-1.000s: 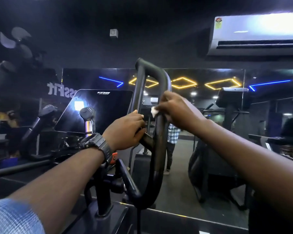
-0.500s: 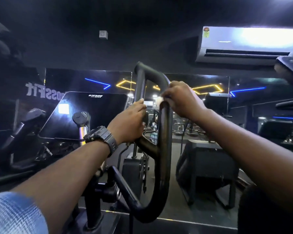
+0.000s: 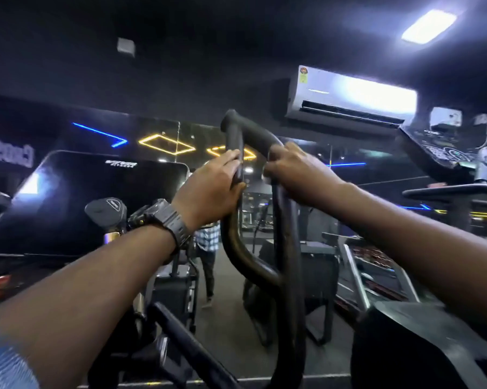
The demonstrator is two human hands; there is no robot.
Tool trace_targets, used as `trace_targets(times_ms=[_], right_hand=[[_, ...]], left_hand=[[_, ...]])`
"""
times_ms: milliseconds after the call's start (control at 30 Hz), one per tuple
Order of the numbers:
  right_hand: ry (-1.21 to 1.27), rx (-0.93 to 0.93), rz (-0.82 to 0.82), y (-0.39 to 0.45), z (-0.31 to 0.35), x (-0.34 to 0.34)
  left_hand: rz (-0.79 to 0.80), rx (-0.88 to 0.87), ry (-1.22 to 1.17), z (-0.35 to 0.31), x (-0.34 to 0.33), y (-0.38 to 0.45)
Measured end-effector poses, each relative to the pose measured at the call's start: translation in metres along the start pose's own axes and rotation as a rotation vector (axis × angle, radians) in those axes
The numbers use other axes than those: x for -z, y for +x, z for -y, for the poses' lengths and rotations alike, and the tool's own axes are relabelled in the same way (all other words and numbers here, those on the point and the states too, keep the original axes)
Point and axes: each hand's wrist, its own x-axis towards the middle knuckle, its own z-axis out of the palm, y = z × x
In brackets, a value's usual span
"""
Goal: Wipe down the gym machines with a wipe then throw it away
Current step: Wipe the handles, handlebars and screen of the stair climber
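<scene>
Left hand [image 3: 208, 186] curled round the left bar of the black handle [image 3: 284, 248], steadying it. Right hand [image 3: 295, 175] closed round the right bar near the top bend; wipe not visible, presumably under the palm. Keep firm wrap, follow the curve. Dark mirrored gym; AC unit [image 3: 351, 99] overhead.

Both hands crowd the handle loop [image 3: 287, 248] top, open gap inside the loop below them, console [image 3: 102, 197] blocks left, second console [image 3: 444, 150] and rail [image 3: 455, 192] block right, AC unit [image 3: 349, 99] overhead.
</scene>
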Motion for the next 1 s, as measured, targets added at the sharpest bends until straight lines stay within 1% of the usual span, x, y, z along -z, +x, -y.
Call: trace_targets(times_ms=[67, 100, 133, 167, 200, 267, 333, 400, 467, 533, 633, 700, 800, 867, 1000], right_hand=[[0.025, 0.153, 0.101, -0.028, 0.021, -0.002], [0.037, 0.199, 0.172, -0.036, 0.029, -0.003], [0.03, 0.214, 0.229, -0.034, 0.028, -0.002], [0.015, 0.199, 0.245, -0.022, 0.02, -0.001], [0.01, 0.162, 0.197, -0.005, 0.008, 0.001], [0.005, 0.029, 0.065, 0.031, -0.016, 0.005], [0.013, -0.072, -0.023, 0.045, -0.021, 0.006], [-0.009, -0.051, -0.002, 0.033, -0.009, 0.001], [0.007, 0.027, 0.073, 0.01, 0.003, -0.001], [0.017, 0.041, 0.094, 0.009, -0.001, 0.004], [0.005, -0.033, -0.013, 0.048, -0.018, 0.01], [0.093, -0.057, -0.111, 0.078, -0.02, 0.015], [0.228, -0.016, -0.223, 0.108, -0.017, 0.017], [0.26, -0.061, -0.241, 0.111, -0.023, 0.015], [0.293, -0.093, -0.186, 0.104, -0.035, 0.008]], left_hand=[[-0.014, -0.038, 0.002, 0.005, 0.0, 0.0], [-0.018, -0.05, -0.003, 0.007, -0.001, -0.001], [-0.017, -0.061, -0.011, 0.008, -0.001, -0.001], [-0.014, -0.069, -0.018, 0.009, -0.001, -0.001], [-0.011, -0.073, -0.025, 0.009, -0.002, -0.001], [0.0, -0.065, -0.057, 0.008, -0.001, 0.001], [0.016, -0.046, -0.079, 0.005, 0.001, 0.0], [0.022, -0.037, -0.082, 0.002, 0.001, -0.001], [0.013, -0.014, -0.075, 0.0, 0.002, -0.002], [0.009, 0.018, -0.071, -0.001, 0.002, -0.001], [0.012, 0.076, -0.11, -0.002, 0.005, 0.004], [0.016, 0.097, -0.116, -0.003, 0.007, 0.007], [0.017, 0.117, -0.092, -0.003, 0.009, 0.01], [0.019, 0.118, -0.091, -0.006, 0.01, 0.011], [0.041, 0.141, -0.088, -0.006, 0.014, 0.013]])
